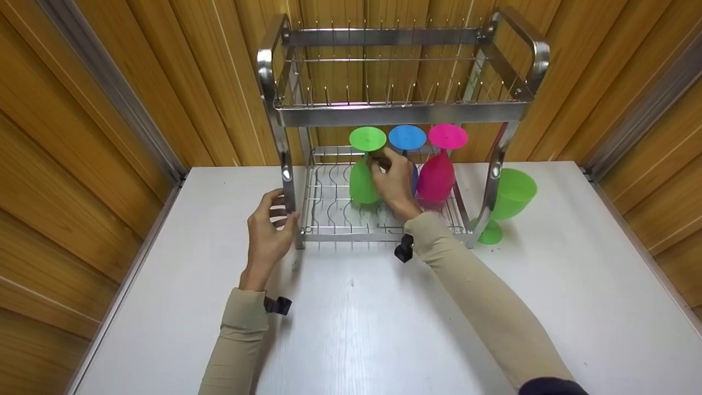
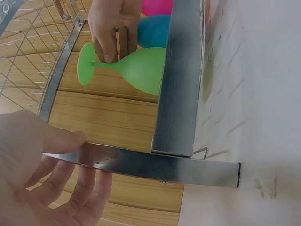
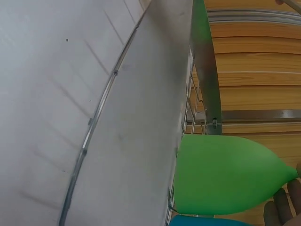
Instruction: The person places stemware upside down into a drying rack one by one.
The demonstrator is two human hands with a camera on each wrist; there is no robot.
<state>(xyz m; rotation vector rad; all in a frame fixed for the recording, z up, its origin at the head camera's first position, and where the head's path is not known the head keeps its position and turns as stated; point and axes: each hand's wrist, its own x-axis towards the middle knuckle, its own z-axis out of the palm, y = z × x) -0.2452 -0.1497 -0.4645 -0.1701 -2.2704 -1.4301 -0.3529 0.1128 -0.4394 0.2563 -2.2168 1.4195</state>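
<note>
A two-tier metal dish rack point(image 1: 403, 115) stands against the back wall. My left hand point(image 1: 269, 233) grips its left front post point(image 2: 127, 161), thumb on one side and fingers round the other. On the lower shelf a green goblet point(image 1: 362, 184) stands upside down, foot upward. My right hand point(image 1: 396, 181) reaches in from the front and pinches its stem; in the right wrist view its bowl point(image 3: 225, 174) is close against the shelf wires. Beside it are an upside-down blue goblet point(image 1: 407, 137), partly hidden behind my right hand, and an upside-down pink goblet point(image 1: 437, 178).
Another green goblet point(image 1: 515, 192) stands upright on the white table point(image 1: 351, 318), just outside the rack's right post. Upright wire prongs line the upper tier point(image 1: 403, 104). Wood-panelled walls point(image 1: 71, 164) close in the table at the back and both sides.
</note>
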